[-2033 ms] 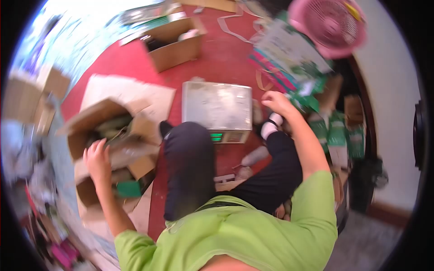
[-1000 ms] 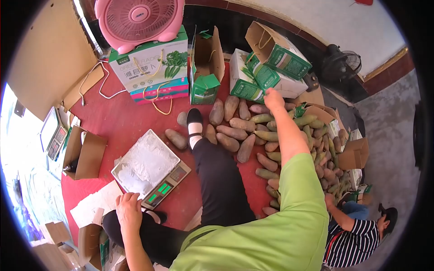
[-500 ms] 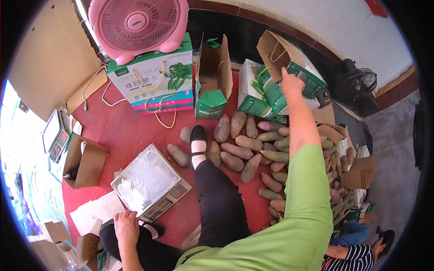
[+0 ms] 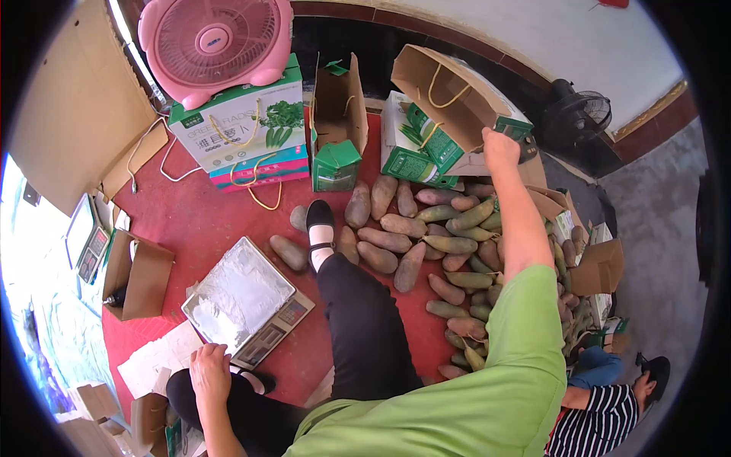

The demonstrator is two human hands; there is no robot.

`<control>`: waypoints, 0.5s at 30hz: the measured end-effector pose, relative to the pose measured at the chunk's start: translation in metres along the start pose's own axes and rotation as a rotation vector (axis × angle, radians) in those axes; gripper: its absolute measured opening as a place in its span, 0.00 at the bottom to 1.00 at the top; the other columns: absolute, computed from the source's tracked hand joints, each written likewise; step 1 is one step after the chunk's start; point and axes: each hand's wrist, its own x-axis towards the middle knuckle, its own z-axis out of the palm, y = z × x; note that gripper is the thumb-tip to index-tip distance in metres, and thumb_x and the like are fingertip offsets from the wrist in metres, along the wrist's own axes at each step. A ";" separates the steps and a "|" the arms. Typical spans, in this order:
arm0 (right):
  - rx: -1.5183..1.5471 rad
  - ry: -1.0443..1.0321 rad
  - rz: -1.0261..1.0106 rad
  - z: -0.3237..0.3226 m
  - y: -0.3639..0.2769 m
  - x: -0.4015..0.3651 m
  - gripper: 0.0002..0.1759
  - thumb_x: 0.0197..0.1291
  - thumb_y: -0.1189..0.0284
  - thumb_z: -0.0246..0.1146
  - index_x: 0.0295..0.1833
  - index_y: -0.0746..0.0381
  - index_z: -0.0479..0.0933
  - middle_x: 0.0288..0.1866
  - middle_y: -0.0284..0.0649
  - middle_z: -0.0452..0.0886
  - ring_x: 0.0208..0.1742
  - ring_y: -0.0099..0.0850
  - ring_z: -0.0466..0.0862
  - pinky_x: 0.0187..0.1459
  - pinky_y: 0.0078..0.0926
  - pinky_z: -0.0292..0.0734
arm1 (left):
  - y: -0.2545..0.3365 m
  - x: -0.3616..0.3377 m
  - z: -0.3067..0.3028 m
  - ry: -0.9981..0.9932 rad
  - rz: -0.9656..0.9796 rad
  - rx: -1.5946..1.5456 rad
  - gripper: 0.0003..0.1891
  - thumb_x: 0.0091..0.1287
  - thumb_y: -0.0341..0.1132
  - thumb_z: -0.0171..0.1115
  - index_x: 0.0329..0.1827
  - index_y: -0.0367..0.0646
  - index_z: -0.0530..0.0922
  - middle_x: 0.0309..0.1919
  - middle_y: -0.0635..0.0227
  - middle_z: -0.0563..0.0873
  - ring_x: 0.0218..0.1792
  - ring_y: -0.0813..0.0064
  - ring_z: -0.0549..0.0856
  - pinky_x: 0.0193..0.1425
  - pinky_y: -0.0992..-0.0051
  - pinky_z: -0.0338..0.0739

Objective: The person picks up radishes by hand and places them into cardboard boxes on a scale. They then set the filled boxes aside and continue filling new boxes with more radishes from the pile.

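Note:
My right hand (image 4: 501,149), closed, pinches the near edge of an open cardboard gift box (image 4: 470,91) with yellow cord handles. The box is tilted, its brown inside facing me. Under it lie green-and-white printed cartons (image 4: 415,141). My left hand (image 4: 209,369) rests on my bent knee with its fingers laid out, holding nothing. Beside that hand stands a weighing scale (image 4: 242,297) with a dusty, pale platform. Below the boxes, a pile of radishes (image 4: 455,245), green and purplish brown, covers the red floor sheet (image 4: 221,209).
A pink fan (image 4: 215,39) sits on a printed radish carton (image 4: 236,122). Another open box (image 4: 337,129) stands next to it. At left are a small brown box (image 4: 141,274) and a second scale (image 4: 90,244). A black fan (image 4: 582,114) and a person in a striped top (image 4: 598,419) are at right.
My right hand has moved down, pulling the open box nearer and opening it toward me. The view has shifted slightly; my left hand stays on the knee.

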 end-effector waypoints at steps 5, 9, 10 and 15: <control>0.148 0.072 -0.197 -0.071 0.025 -0.034 0.03 0.53 0.69 0.60 0.33 0.55 0.78 0.30 0.42 0.83 0.36 0.42 0.85 0.36 0.39 0.79 | -0.002 -0.008 -0.001 0.068 0.034 -0.021 0.08 0.56 0.28 0.63 0.39 0.40 0.82 0.37 0.60 0.83 0.43 0.59 0.81 0.52 0.63 0.71; 0.318 0.086 -0.235 -0.151 0.035 -0.050 0.06 0.50 0.67 0.64 0.35 0.54 0.79 0.31 0.42 0.83 0.38 0.43 0.84 0.39 0.39 0.77 | -0.003 -0.018 -0.005 0.101 0.046 -0.050 0.08 0.56 0.28 0.64 0.39 0.40 0.82 0.37 0.60 0.83 0.44 0.59 0.81 0.51 0.63 0.72; 0.355 0.086 -0.246 -0.171 0.037 -0.054 0.07 0.50 0.67 0.65 0.36 0.54 0.79 0.32 0.43 0.83 0.39 0.43 0.83 0.39 0.38 0.77 | -0.004 -0.021 -0.005 0.113 0.052 -0.057 0.08 0.56 0.29 0.64 0.39 0.40 0.82 0.37 0.60 0.83 0.43 0.59 0.81 0.51 0.63 0.72; 0.800 -0.065 -0.186 -0.239 0.048 -0.061 0.06 0.53 0.72 0.63 0.36 0.62 0.78 0.22 0.35 0.75 0.25 0.24 0.77 0.30 0.24 0.71 | -0.009 -0.035 -0.007 0.144 0.050 -0.077 0.08 0.58 0.30 0.63 0.40 0.41 0.83 0.38 0.62 0.83 0.44 0.61 0.81 0.51 0.63 0.72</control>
